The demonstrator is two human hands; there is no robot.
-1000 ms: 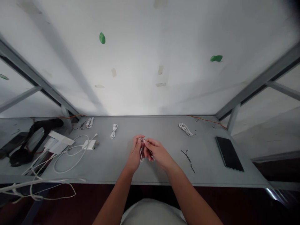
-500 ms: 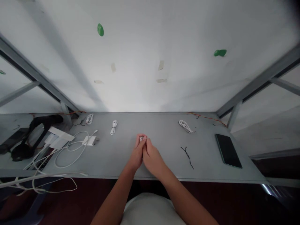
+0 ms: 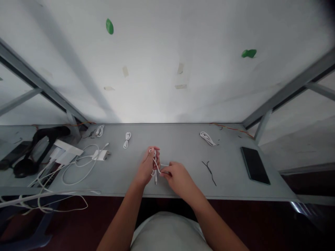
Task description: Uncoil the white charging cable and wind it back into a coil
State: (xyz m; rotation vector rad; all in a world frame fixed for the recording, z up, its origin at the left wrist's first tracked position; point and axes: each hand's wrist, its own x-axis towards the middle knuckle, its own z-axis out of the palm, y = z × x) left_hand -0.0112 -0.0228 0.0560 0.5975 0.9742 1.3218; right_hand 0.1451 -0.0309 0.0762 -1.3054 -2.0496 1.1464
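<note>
Near the front middle of the grey table, my left hand [image 3: 147, 168] is closed around a gathered white cable [image 3: 156, 164]. One plug of that cable hangs below the left fingers. My right hand [image 3: 178, 176] pinches a length of the same cable a little to the right, drawn out from the left hand. To the left lies a white cable bundle bound in its middle with a dark tie [image 3: 127, 140]. Several black twist ties [image 3: 209, 172] rest on the table right of my right hand.
A coiled white cable [image 3: 207, 138] lies back right, near a dark phone [image 3: 255, 165]. Leftward are another small coiled cable [image 3: 99, 130], a white charger [image 3: 100, 155] with loose cable, white boxes [image 3: 65, 152] and black headphones [image 3: 24, 168]. The table's front edge [image 3: 222, 198] is close to me.
My hands were together around the cable and have moved apart. The right hand has come rightward and toward me, drawing a length of cable out; a hanging plug now shows.
</note>
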